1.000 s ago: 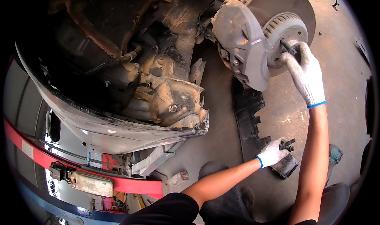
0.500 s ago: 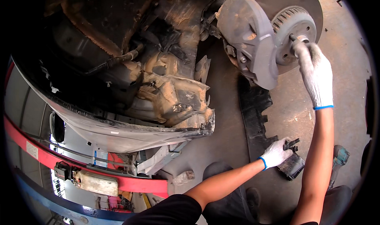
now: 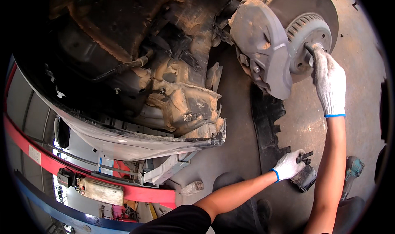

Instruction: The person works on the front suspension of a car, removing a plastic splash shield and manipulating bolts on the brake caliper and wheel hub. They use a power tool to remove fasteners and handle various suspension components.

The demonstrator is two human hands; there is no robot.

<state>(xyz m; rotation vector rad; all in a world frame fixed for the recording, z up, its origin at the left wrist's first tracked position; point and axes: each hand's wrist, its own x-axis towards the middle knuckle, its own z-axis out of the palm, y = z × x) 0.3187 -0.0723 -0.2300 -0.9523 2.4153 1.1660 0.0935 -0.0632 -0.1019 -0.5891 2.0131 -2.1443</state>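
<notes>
My right hand (image 3: 327,75), in a white glove with a blue cuff, pinches a dark bolt (image 3: 308,48) at a hole in the grey wheel hub (image 3: 299,36) of the brake disc (image 3: 319,9); its fingertips partly hide the bolt. A large grey caliper (image 3: 267,57) sits left of the hub. Lower down, my gloved left hand (image 3: 289,164) is closed on several small dark parts (image 3: 304,155), apparently bolts, just above a black box (image 3: 303,181) on the floor.
A rusty wheel well (image 3: 181,102) and grey body panel (image 3: 103,131) fill the left, with red lift beam (image 3: 152,195) below. Black plastic strip (image 3: 265,120) lies on the concrete floor (image 3: 306,127). A teal power tool (image 3: 354,166) is beside my right forearm.
My right hand's thumb and fingers have drawn closer together around the bolt at the hub. The view has shifted slightly; my left hand keeps its hold on the dark parts.
</notes>
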